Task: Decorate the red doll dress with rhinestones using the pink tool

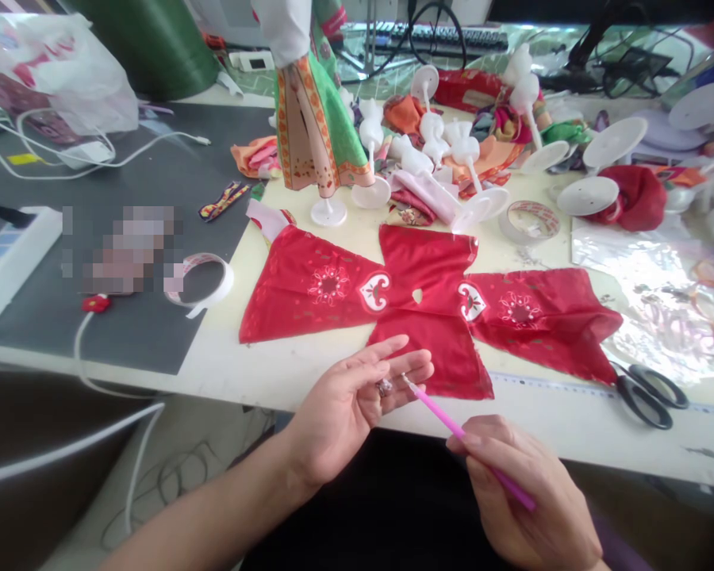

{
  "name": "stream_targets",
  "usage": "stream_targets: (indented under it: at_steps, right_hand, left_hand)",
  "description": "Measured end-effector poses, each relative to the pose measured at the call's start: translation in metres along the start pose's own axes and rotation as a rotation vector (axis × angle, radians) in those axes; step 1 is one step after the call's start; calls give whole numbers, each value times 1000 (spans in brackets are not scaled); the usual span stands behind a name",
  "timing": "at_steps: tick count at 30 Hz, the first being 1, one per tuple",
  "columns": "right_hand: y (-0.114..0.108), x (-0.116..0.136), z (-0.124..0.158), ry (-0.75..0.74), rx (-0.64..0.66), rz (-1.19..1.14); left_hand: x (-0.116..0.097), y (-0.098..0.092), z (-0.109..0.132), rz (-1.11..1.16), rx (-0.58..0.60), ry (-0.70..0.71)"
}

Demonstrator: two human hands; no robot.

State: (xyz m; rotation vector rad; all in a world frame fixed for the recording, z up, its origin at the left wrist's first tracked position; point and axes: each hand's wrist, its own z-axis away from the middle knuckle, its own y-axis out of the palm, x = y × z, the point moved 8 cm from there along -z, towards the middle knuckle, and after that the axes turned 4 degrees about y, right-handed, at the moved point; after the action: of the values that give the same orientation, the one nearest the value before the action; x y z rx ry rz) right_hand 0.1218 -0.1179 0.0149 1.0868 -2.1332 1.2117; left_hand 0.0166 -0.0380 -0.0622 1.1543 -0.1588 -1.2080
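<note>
My left hand [357,388] is palm up with its fingers stretched out, over the near edge of the red cloth piece [422,270]. A small sparkling item [384,387] shows at its fingers; I cannot tell whether it is a ring or loose stones. My right hand [523,476] grips a slim pink pen-shaped tool [443,414], whose pale tip points at the left fingers. Cross-shaped, the cloth lies flat, with white heart motifs, flower prints and a small hole at its middle.
Black-handled scissors [646,392] lie right of the cloth by a ruler [535,385]. Tape rolls [199,281] [532,222] flank it. Behind stand a dressed doll form [321,135] and several white forms [434,139] among fabrics. A power strip [15,266] is at left.
</note>
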Motion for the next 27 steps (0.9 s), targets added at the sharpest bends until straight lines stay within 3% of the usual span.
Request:
stream_targets:
  at_steps: [19, 27]
  right_hand:
    - [0, 3, 1, -24, -1, 21]
    - [-13, 2, 1, -5, -11, 50]
  left_hand:
    - [3, -1, -1, -15, -9, -14]
    - [-5, -8, 0, -46, -97, 24]
